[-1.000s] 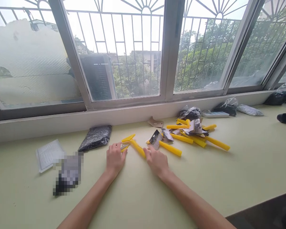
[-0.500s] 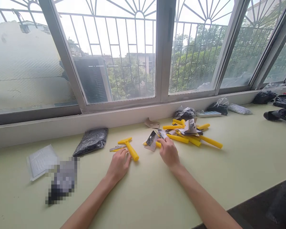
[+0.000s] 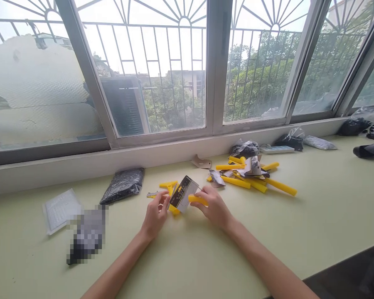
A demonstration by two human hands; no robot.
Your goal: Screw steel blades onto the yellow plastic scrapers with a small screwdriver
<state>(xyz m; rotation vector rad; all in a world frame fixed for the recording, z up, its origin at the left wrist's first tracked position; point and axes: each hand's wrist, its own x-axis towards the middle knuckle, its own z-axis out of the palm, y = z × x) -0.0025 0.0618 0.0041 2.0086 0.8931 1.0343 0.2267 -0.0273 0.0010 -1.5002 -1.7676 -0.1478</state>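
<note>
Pale green worktop under a window. My right hand has a yellow handle pinched between thumb and curled fingers, just above the worktop and in front of me. Its long axis runs nearly level, side to side; the blunt end points left, the other end is lost in my grip. A dark-and-white card stands tilted beyond it, the dark band slanting from upper right to lower left. My left hand has fingers bent, thumb and fingertips close together at the card's left edge; cannot tell whether they pinch it. Partly behind the card lies a yellow T-shaped tool: crossbar on the far side, running left to right, stem pointing back toward me. To the right, a heap of yellow handles with cards among them, axes crossing, several pointing right and toward me. Containers: a clear-wrapped packet, filled with something black, left of the tool; a flat clear sleeve farther left, contents whitish; by the sill, a clear bag of dark stuff, details too small to read.
</note>
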